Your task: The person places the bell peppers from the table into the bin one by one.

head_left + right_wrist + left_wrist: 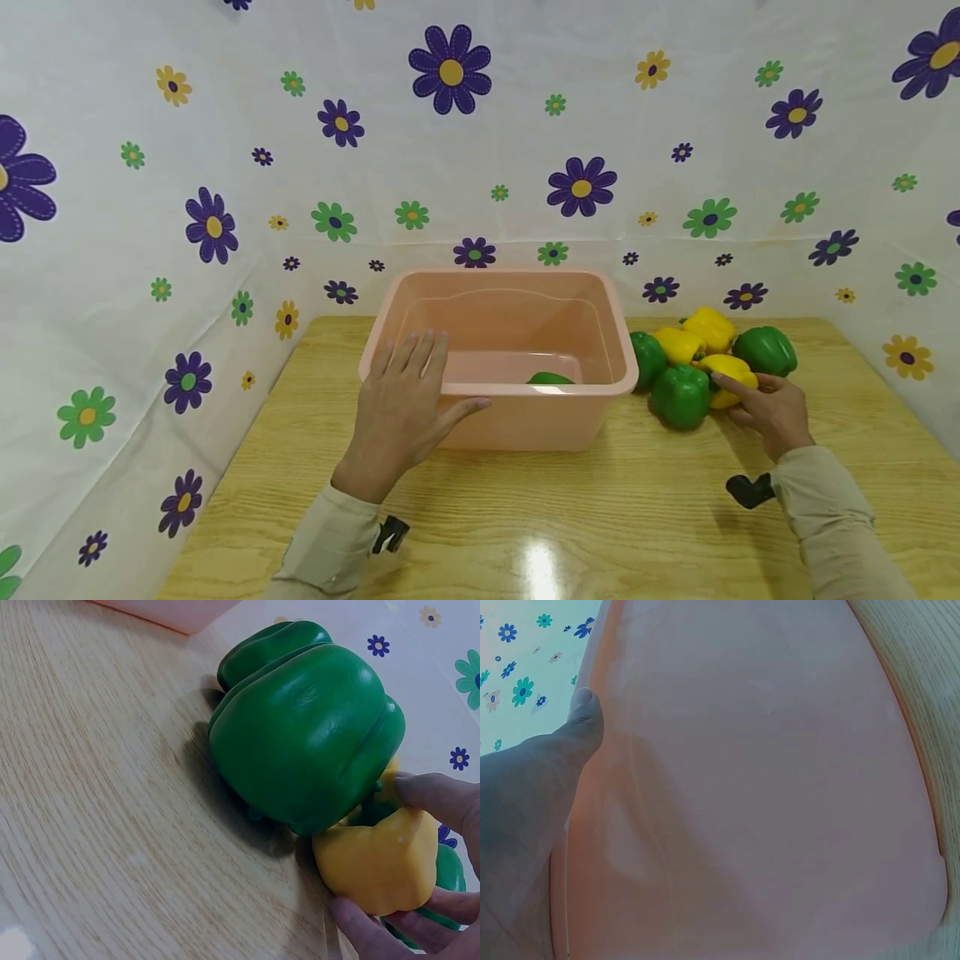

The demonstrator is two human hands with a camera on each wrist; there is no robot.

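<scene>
My right hand (776, 410) grips a yellow bell pepper (729, 377) at the front of a pile, thumb on one side and fingers on the other, as the right wrist view also shows. Right beside it sits a green bell pepper (300, 742). Across the front left rim of a pink plastic tub (525, 421), my left hand (397, 417) lies with fingers straight and thumb spread along the rim. Inside the tub, part of a green pepper (551, 378) shows above the front rim; the rest of it is hidden by the wall.
Two more yellow peppers (708, 330) and two more green peppers (765, 351) make up the pile, right of the tub on the wooden table (600, 517). A white flowered cloth (510, 133) hangs behind and at both sides.
</scene>
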